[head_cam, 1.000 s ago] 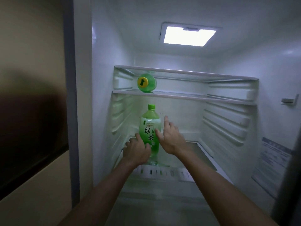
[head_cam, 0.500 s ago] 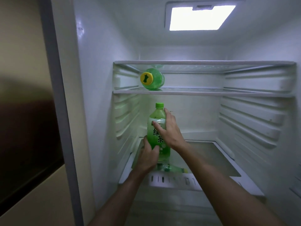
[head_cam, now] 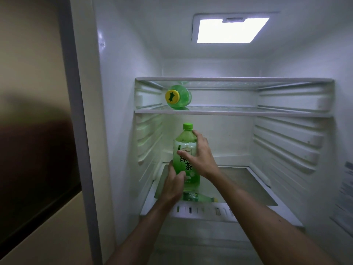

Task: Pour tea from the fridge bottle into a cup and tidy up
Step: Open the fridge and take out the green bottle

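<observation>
Hands first, from the head view: the left hand [head_cam: 174, 186] curls round the lower body of the tea bottle [head_cam: 186, 139] from its left side. The right hand [head_cam: 201, 159] clasps it higher up, thumb across the label and fingers round the far side of the shoulder. The bottle stands upright, long axis vertical, green cap [head_cam: 187, 126] uppermost, directly ahead of both hands, inside the fridge over the bottom shelf [head_cam: 248, 180]. Whether its base touches that shelf cannot be told. Neither hand is nearer; both are on it. Above, a glass shelf [head_cam: 248, 112] carries a second bottle [head_cam: 178, 96] lying on its side, so the way out looks to be straight back toward the person.
</observation>
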Available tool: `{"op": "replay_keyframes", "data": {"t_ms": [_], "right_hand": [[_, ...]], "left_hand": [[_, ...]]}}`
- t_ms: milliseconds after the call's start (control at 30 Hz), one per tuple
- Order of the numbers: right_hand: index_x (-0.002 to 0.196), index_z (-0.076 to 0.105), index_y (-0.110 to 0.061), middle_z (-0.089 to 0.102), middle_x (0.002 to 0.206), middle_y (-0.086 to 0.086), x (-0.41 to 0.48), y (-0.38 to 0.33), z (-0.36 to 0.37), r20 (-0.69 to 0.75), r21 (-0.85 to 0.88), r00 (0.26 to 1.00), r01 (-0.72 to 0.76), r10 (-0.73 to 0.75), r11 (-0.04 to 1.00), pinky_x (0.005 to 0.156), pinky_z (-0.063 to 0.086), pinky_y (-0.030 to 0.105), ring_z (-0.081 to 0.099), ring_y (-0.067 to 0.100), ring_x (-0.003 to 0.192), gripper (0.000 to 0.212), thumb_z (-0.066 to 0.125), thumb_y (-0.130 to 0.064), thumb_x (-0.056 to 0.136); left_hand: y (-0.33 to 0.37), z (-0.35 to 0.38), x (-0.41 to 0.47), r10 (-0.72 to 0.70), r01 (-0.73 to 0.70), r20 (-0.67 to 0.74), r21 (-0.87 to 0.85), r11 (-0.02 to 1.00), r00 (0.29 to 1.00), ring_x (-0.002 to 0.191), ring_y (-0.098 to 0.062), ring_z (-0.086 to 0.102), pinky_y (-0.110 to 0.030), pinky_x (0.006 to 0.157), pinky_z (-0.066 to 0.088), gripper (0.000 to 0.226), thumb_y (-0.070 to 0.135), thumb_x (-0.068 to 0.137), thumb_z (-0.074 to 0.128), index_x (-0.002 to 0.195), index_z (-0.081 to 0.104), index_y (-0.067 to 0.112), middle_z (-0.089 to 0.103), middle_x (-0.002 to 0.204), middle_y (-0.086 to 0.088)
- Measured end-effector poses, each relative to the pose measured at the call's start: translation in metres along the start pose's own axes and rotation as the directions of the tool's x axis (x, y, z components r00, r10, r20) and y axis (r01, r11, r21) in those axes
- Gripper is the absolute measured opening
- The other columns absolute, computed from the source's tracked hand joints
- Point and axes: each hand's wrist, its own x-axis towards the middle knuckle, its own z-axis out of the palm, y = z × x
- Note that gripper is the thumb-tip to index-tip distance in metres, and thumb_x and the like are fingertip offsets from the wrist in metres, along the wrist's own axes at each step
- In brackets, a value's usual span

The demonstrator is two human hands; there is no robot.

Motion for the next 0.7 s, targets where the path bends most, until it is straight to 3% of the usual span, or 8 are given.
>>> {"op": "replay_keyframes", "data": {"t_ms": [67,167,300,400,467,600,700], "right_hand": [[0.147,0.028,-0.022,0.042,0.130,0.008,-0.006,-0.005,-0.003,-0.041,0.010,0.999,0.009,-0.008,1.000,0.101,0.047,0.041,0.049,0.018,0.115,0.086,0.078,-0.038,0.079],[0.145,0.032,-0.018,0.044,0.127,0.008,-0.015,-0.016,-0.007,-0.081,0.031,0.996,0.041,-0.038,0.999,0.098,0.050,0.041,0.051,0.020,0.114,0.084,0.079,-0.034,0.078],[0.142,0.036,-0.015,0.046,0.121,0.007,-0.031,-0.033,-0.011,-0.097,0.023,0.992,0.086,-0.083,0.996,0.082,0.052,0.020,0.054,0.019,0.107,0.080,0.081,-0.029,0.076],[0.138,0.039,-0.020,0.047,0.116,0.007,-0.046,-0.050,-0.018,-0.118,0.009,0.990,0.073,-0.072,0.997,0.083,0.051,0.029,0.052,0.015,0.099,0.077,0.082,-0.029,0.075],[0.136,0.039,-0.023,0.047,0.115,0.006,-0.056,-0.062,-0.025,-0.127,0.007,0.990,0.070,-0.068,0.998,0.081,0.050,0.028,0.052,0.015,0.098,0.075,0.081,-0.030,0.075],[0.141,0.036,-0.020,0.047,0.122,0.004,-0.078,-0.088,-0.037,-0.128,-0.024,0.988,0.087,-0.090,0.996,0.088,0.046,0.029,0.050,0.016,0.107,0.079,0.080,-0.031,0.076],[0.142,0.037,-0.017,0.049,0.123,0.007,-0.094,-0.104,-0.046,-0.134,-0.044,0.986,0.094,-0.099,0.995,0.090,0.050,0.035,0.052,0.019,0.107,0.079,0.080,-0.031,0.077]], "left_hand": [[0.003,-0.002,-0.004,0.004,-0.005,-0.019,-0.055,0.998,1.000,0.099,-0.029,0.063,-0.053,0.087,0.055,0.057,0.005,0.090,0.038,0.144,0.036,0.024,0.062,0.113,-0.008],[0.011,-0.008,-0.012,-0.042,0.032,-0.046,-0.206,0.978,0.998,0.101,-0.037,0.064,-0.057,0.082,0.056,0.053,0.003,0.087,0.034,0.133,0.050,0.021,0.064,0.113,-0.018],[0.024,-0.018,-0.027,-0.236,0.208,-0.008,-0.446,0.871,0.972,0.064,-0.024,0.072,-0.033,0.051,0.056,0.045,0.024,0.094,0.031,0.092,0.076,0.016,0.075,0.079,-0.011],[0.034,-0.026,-0.040,-0.316,0.297,0.069,-0.572,0.764,0.946,0.049,-0.022,0.069,-0.030,0.045,0.055,0.060,0.034,0.096,0.030,0.063,0.077,0.016,0.071,0.058,-0.007],[0.039,-0.032,-0.052,-0.370,0.347,0.078,-0.566,0.748,0.926,0.051,-0.024,0.068,-0.024,0.045,0.050,0.056,0.037,0.098,0.028,0.068,0.071,0.018,0.070,0.059,-0.009],[0.055,-0.040,-0.085,-0.450,0.434,0.134,-0.599,0.673,0.883,0.069,-0.029,0.059,-0.028,0.042,0.052,0.042,0.038,0.099,0.028,0.085,0.063,0.019,0.060,0.080,-0.013],[0.065,-0.046,-0.103,-0.464,0.452,0.151,-0.609,0.652,0.873,0.075,-0.031,0.059,-0.032,0.053,0.053,0.042,0.040,0.096,0.030,0.091,0.065,0.017,0.060,0.086,-0.014]]}}
